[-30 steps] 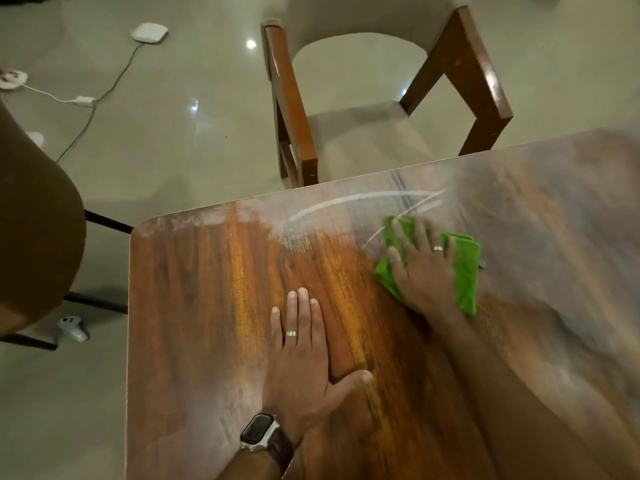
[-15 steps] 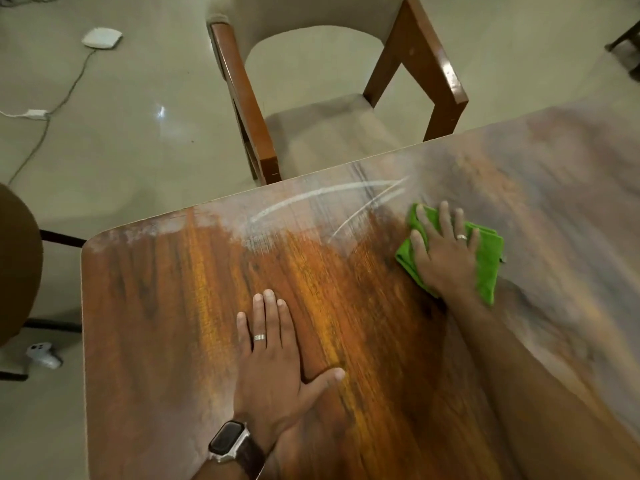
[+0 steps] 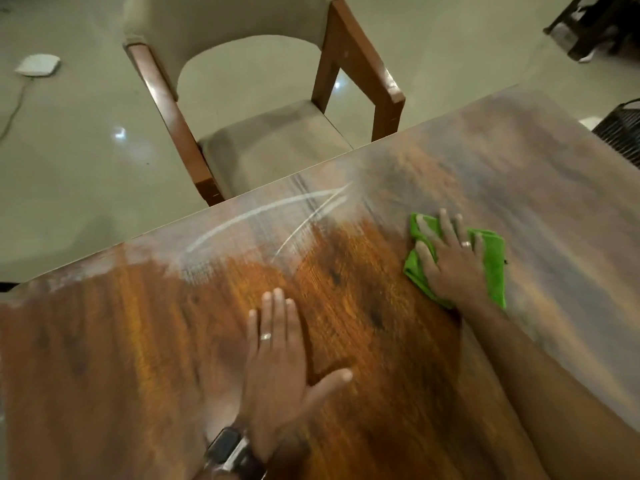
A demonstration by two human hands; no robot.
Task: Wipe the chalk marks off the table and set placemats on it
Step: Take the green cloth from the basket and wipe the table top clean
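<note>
A wooden table (image 3: 398, 375) fills the lower part of the view. White chalk marks (image 3: 263, 216) curve across it near the far edge, with hazy chalk smears along that edge to the left. My right hand (image 3: 453, 261) presses flat on a folded green cloth (image 3: 495, 268), fingers spread, to the right of the chalk arcs. My left hand (image 3: 277, 358) rests flat on the bare wood nearer to me, fingers straight, a watch on its wrist. No placemats are in view.
A wood-framed chair (image 3: 263, 109) with a beige seat stands against the table's far edge. On the tiled floor at the far left lies a white device (image 3: 38, 65) with a cable. Dark furniture (image 3: 595, 29) stands at the top right, and a black ribbed object (image 3: 623, 129) sits beyond the table's right corner.
My right hand and the green cloth have slid to the right along the table, away from the chalk arcs. The left hand stayed flat on the wood. The view has shifted right.
</note>
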